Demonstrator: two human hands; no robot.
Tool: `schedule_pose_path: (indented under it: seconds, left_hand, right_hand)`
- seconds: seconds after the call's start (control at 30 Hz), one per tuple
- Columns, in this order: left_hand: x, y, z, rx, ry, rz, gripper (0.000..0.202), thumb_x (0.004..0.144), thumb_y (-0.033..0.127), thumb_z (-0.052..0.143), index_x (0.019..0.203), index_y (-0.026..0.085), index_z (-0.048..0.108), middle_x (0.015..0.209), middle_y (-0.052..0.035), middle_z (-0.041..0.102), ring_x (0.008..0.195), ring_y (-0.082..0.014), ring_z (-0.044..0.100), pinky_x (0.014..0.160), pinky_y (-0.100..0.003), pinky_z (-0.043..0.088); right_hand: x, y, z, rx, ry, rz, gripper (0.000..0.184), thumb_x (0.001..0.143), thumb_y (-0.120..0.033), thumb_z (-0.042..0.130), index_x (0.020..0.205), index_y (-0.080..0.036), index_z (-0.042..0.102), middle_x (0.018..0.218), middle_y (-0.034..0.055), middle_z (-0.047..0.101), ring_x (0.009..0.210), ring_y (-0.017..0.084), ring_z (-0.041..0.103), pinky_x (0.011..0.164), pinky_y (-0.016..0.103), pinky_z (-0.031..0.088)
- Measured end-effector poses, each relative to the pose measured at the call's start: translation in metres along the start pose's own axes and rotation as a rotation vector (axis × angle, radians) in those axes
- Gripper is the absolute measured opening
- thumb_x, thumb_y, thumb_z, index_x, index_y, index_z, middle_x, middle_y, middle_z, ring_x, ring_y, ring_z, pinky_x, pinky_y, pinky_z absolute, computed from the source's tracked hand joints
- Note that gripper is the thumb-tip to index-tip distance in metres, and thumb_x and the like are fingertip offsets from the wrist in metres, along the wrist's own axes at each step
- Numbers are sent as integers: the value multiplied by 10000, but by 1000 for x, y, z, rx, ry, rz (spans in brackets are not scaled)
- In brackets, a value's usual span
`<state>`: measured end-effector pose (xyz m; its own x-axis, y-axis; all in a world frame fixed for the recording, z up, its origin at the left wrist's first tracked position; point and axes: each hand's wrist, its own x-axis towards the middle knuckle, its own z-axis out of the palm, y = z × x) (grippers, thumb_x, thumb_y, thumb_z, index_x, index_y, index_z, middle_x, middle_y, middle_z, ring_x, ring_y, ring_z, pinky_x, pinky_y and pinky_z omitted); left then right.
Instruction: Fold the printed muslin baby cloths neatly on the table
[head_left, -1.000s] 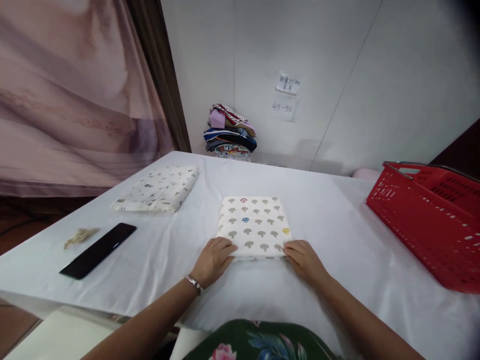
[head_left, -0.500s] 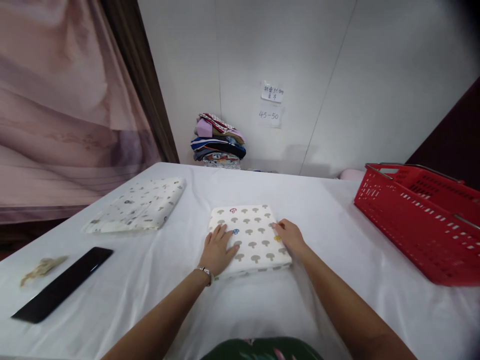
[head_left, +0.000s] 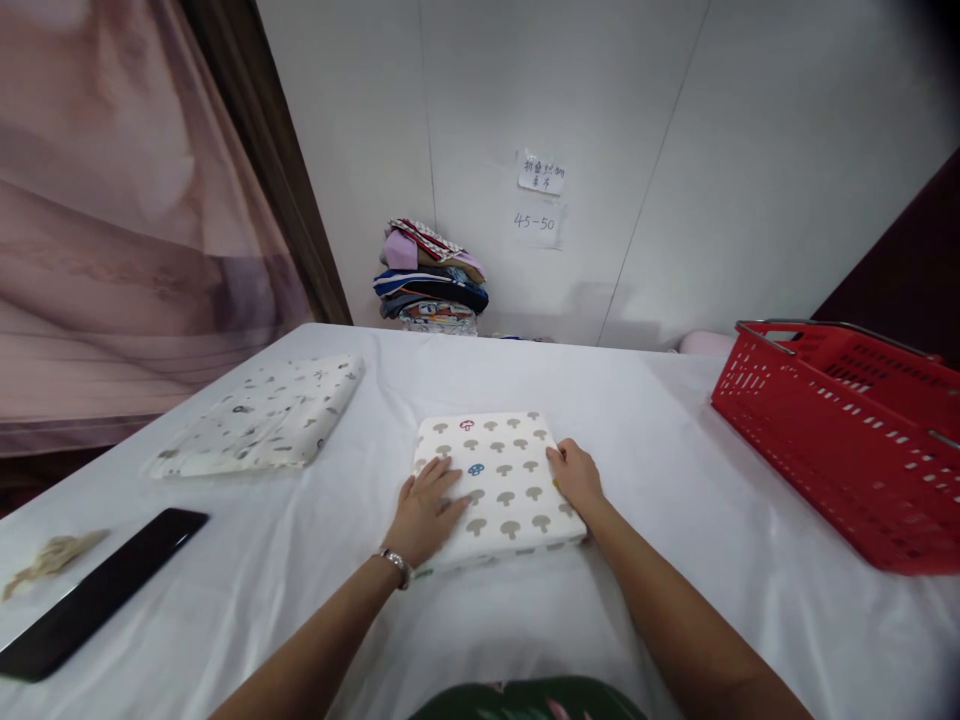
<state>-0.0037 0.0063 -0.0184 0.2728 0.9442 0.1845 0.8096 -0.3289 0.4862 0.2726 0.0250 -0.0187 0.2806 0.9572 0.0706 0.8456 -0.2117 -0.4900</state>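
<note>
A folded white cloth point(head_left: 506, 475) with a grey mushroom print lies flat in front of me, a red and a blue mushroom among the grey ones. Across its left edge my left hand point(head_left: 424, 510) rests with the fingers spread; a silvery bracelet circles that wrist. At the right edge my right hand point(head_left: 579, 478) grips the cloth, thumb on top and the other fingers curled along the side, partly hidden. Further left is another folded white cloth point(head_left: 262, 415) with small dark prints, apart from both hands.
A red perforated basket point(head_left: 840, 440) with metal handles stands at the table's right. On the left lie a flat black object point(head_left: 105, 590) and a crumpled beige piece point(head_left: 56, 560). Beyond the white-covered table point(head_left: 480, 375), a fabric stack point(head_left: 431, 280) sits by the wall.
The view has shifted slightly. My left hand has slid a little toward the cloth's left edge, and the right has moved slightly outward, partly covering the yellow mushroom. The cloth stays folded.
</note>
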Motion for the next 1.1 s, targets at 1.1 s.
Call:
schedule_pose_path:
  seconds: [1.1]
  left_hand:
    - [40, 24, 19, 408, -174, 55, 647, 851, 561, 290, 1397, 215, 285, 1477, -71, 197, 1361, -306, 109, 1068, -555, 100]
  right_hand:
    - [-2, -51, -9, -185, -64, -365, 596, 877, -433, 387, 1370, -114, 284, 1426, 151, 293, 1325, 265, 209, 1035, 385, 204]
